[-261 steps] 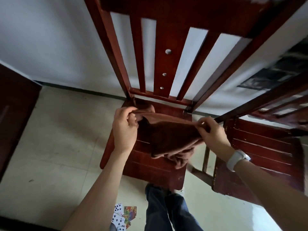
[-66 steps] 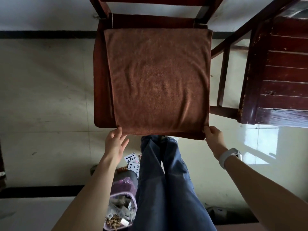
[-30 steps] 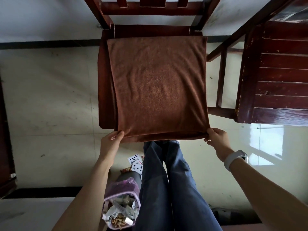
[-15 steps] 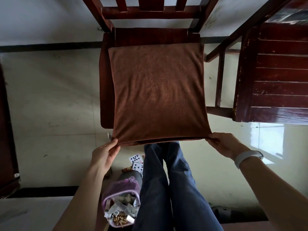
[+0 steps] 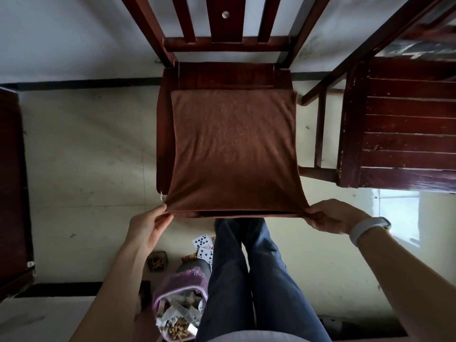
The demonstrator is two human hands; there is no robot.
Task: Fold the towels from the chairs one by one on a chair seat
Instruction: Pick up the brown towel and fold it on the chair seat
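A brown towel [image 5: 234, 149] lies spread over the seat of a dark red wooden chair [image 5: 224, 72], covering most of it. My left hand [image 5: 150, 225] pinches the towel's near left corner. My right hand [image 5: 330, 215], with a white wristband, pinches the near right corner. The near edge is pulled taut between both hands and lifted just off the seat's front edge. A strip of bare seat shows at the back and along the left side.
A second dark wooden chair [image 5: 404, 129] stands close on the right. Dark furniture [image 5: 12, 188] lines the left edge. On the tiled floor near my legs [image 5: 249, 280] lie playing cards [image 5: 203, 245] and a purple-lined bin [image 5: 177, 309] full of rubbish.
Both hands have closed on the towel's near corners and drawn it toward me, stretching the near edge wider. More bare seat shows at the back than a second ago.
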